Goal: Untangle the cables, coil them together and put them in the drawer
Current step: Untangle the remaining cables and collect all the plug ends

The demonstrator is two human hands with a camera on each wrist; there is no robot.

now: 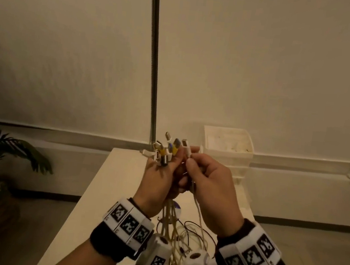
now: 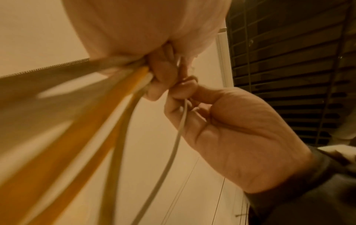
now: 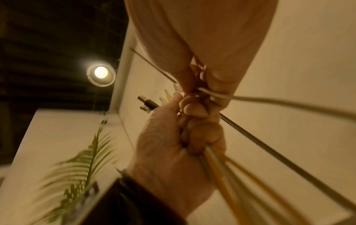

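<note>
Above the white table (image 1: 106, 190) my left hand (image 1: 171, 164) grips a bundle of white and yellow cables (image 1: 170, 223). Their plug ends (image 1: 166, 149) stick up past my fingers, and the rest hangs down to the table. My right hand (image 1: 190, 162) is close against the left and pinches one white cable (image 1: 198, 213) just below its plug (image 1: 186, 147). In the left wrist view this white cable (image 2: 178, 129) runs down from the right hand (image 2: 231, 129), beside the yellow cables (image 2: 119, 106). The right wrist view shows the left hand (image 3: 167, 144) fisted round the bundle (image 3: 217, 167). A white plastic drawer unit (image 1: 228, 148) stands at the table's far right.
A metal pole (image 1: 154, 64) rises behind the table's far edge. A potted plant (image 1: 3, 156) stands on the floor to the left. Thin dark wires (image 1: 194, 224) lie loose on the table under my wrists. A ceiling lamp (image 3: 101, 73) shines overhead.
</note>
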